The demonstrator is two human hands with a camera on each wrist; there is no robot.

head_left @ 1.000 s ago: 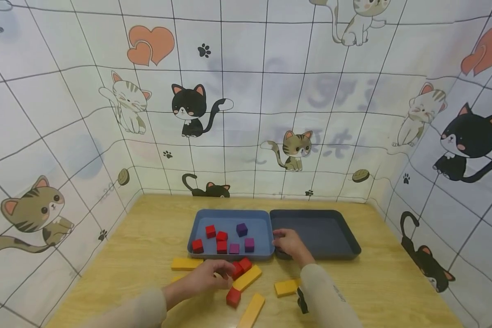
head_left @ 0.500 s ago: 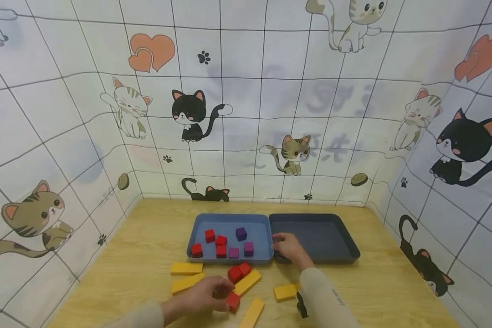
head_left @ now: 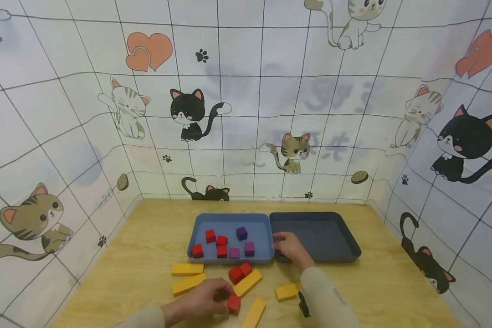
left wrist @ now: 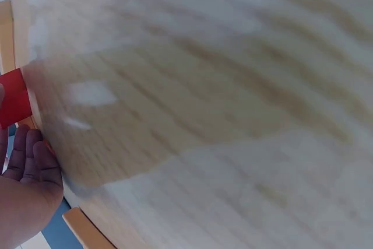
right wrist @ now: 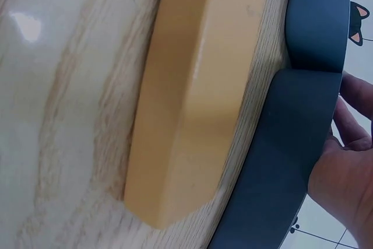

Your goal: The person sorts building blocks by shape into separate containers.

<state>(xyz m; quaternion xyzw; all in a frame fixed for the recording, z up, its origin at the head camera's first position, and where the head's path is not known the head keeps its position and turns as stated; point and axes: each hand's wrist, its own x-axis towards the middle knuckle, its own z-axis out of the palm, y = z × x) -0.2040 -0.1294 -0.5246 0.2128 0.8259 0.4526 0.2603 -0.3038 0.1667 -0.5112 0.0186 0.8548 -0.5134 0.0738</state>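
On the worktop (head_left: 119,273), look for the red cube (head_left: 234,304) between the left hand (head_left: 207,296) and a slanted yellow block (head_left: 253,313). Probably light, stiff, hardly fragile, maybe slightly slick; best pinched across opposite side faces. Reaching in low from the side with the left, thumb and fingers curled about the cube, seemingly pinching. Resting with the right hand (head_left: 289,246) loosely bent, holding nothing, where blue tray (head_left: 229,262) and dark tray (head_left: 315,234) meet.

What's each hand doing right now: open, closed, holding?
Left hand: closed, pinching a red cube.
Right hand: at the left edge of the dark tray; open or gripping that edge, can't tell.
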